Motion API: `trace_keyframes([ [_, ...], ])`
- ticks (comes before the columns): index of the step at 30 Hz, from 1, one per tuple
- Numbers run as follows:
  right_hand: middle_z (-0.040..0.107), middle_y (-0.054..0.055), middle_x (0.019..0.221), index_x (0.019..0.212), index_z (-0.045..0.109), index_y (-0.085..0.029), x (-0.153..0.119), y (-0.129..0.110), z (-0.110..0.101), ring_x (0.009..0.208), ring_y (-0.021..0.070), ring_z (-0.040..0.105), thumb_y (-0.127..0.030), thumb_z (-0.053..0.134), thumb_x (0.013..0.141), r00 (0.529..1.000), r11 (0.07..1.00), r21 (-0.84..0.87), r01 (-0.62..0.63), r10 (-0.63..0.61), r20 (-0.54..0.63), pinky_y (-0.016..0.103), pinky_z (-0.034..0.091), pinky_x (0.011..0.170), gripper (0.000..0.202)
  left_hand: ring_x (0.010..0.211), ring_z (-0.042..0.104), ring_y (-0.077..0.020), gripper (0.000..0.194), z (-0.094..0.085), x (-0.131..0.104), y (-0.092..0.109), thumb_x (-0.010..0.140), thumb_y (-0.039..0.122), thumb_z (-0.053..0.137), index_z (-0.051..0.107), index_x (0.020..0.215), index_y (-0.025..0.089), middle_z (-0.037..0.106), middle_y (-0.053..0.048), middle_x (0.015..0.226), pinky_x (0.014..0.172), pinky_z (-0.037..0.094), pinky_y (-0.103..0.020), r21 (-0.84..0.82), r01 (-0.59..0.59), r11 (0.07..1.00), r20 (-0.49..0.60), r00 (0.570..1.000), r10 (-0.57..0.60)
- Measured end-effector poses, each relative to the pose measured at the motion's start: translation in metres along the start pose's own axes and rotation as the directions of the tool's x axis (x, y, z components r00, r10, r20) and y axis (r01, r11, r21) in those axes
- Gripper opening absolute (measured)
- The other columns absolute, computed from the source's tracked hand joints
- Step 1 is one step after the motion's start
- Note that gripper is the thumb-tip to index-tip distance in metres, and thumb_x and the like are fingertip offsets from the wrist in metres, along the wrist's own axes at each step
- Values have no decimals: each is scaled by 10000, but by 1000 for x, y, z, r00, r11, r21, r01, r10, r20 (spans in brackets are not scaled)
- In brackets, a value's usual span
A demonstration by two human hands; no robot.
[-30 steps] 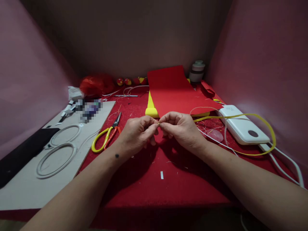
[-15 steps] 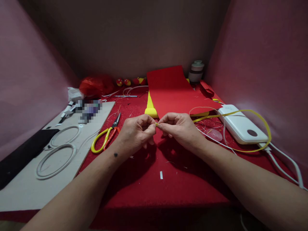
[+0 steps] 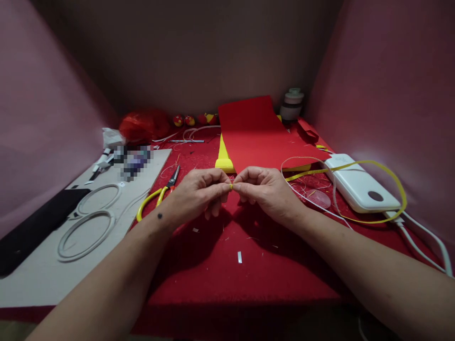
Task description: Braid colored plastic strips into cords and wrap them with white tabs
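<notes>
You are pinching the end of the thin yellow foam strip (image 3: 231, 186) between your left hand (image 3: 199, 192) and right hand (image 3: 265, 189) above the red felt mat (image 3: 227, 265) — keep both fingertip grips snug and close together, rolling evenly.

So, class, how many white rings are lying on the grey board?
2, both on the grey board at left: the near ring and the far ring, side by side. None appears hidden.

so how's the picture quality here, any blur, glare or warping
Head view: dim and red-tinted, with soft shadows under the left hand and right hand; wide-angle warp bends the walls and forearms; a pixelated patch covers something on the grey board; no glare.
</notes>
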State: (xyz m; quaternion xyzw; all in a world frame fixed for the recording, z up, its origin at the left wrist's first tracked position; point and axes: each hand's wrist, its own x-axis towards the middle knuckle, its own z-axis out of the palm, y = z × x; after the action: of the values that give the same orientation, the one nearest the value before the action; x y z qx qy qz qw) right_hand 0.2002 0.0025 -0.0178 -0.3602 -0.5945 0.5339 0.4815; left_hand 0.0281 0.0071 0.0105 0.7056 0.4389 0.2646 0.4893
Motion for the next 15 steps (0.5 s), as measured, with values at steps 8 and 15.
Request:
trace_keyframes([
  [8,555,-34,604,716,597,-148,-2,3,4,506,60,443,-199,617,735,996,996,-37,79,-80,-28,209,362,486,58,345,454,-47,192,-5,4,-2,786,270,597,543,648,147,537,32,514,334,368,-153,-174,131,976,87,989,-117],
  [15,545,-41,525,686,611,-143,-4,-1,4,454,58,436,-181,629,703,1000,1000,23,-17,18,-22,204,356,453,46,333,459,-58,209,-7,5,-6,776,299,605,562,645,143,543,19,475,319,367,-155,-183,172,968,142,979,-147],
])
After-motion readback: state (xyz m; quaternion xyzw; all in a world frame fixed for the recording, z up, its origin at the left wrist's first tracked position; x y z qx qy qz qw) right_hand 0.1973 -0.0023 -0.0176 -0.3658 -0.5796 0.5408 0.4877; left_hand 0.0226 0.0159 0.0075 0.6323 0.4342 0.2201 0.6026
